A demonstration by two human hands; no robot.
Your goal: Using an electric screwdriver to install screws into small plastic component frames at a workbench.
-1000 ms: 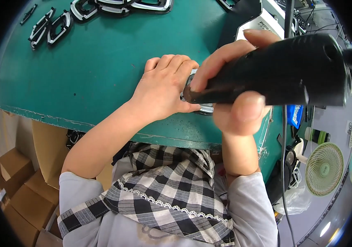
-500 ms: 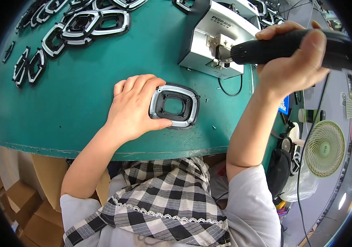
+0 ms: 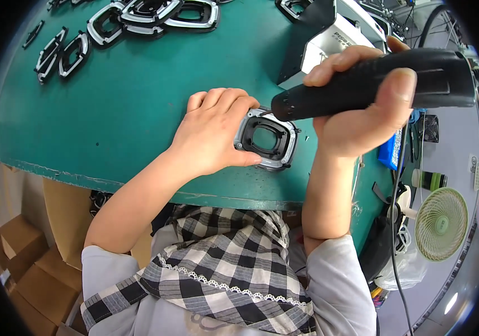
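Observation:
On the green tabletop lies a rounded rectangular frame [image 3: 285, 150], black with a silver-grey ring and an oval opening in its middle. My left hand [image 3: 211, 131] grips its left side, fingers at the far edge and thumb along the near edge. In my right hand [image 3: 357, 112] is a black electric screwdriver [image 3: 334, 101], its body wrapped by the fingers and tilted down to the left. The slim bit reaches the frame's far left corner, near my left fingertips. Whether a screw sits under the bit cannot be made out.
Several similar frames [image 3: 192, 22] lie at the far left of the green table [image 3: 82, 123]. A silver-and-black machine [image 3: 329, 47] stands behind the screwdriver. A green fan [image 3: 441, 224] is at the right, beside a hanging black cable [image 3: 394, 246]. Cardboard boxes [image 3: 49, 274] sit below left.
My right hand has brought the screwdriver from the machine's front down and left to the frame. My left hand still holds the frame. The whole view has shifted.

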